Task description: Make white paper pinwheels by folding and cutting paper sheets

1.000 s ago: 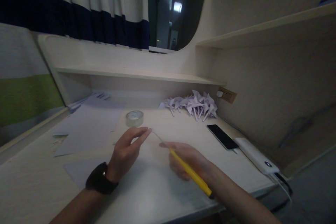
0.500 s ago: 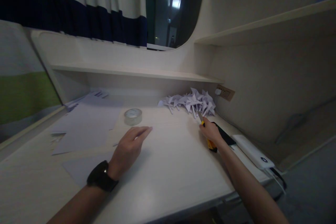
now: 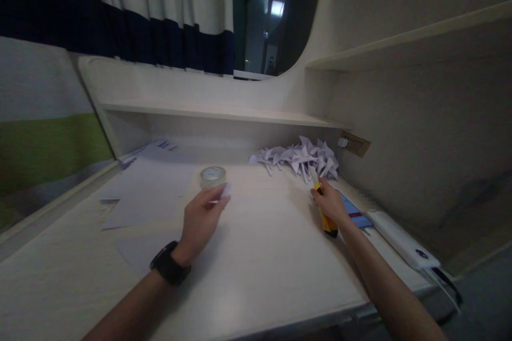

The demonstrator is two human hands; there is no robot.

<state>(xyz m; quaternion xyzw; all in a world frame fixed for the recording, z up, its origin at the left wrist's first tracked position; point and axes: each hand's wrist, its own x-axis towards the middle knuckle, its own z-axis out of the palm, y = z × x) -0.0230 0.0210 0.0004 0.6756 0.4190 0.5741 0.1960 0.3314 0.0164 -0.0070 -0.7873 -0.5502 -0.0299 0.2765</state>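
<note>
While the right hand (image 3: 331, 203) grips one yellow utility knife (image 3: 325, 208) beside the heap of paper pinwheels (image 3: 298, 157) — too tangled to count — the left hand (image 3: 202, 218) pinches one small paper scrap (image 3: 226, 189) near one tape roll (image 3: 213, 176).

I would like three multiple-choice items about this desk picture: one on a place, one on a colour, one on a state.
1. Where does the tape roll lie?
A. on the upper shelf
B. on the desk, just beyond the left hand
C. on the phone

2. What colour is the knife in the right hand?
A. yellow
B. red
C. green

3. How is the phone screen?
A. dark
B. lit
C. covered by paper

Answers: 1 B, the roll sits on the desk past the fingertips. 2 A, its handle is yellow with a black end. 3 B, the screen glows blue.
</note>
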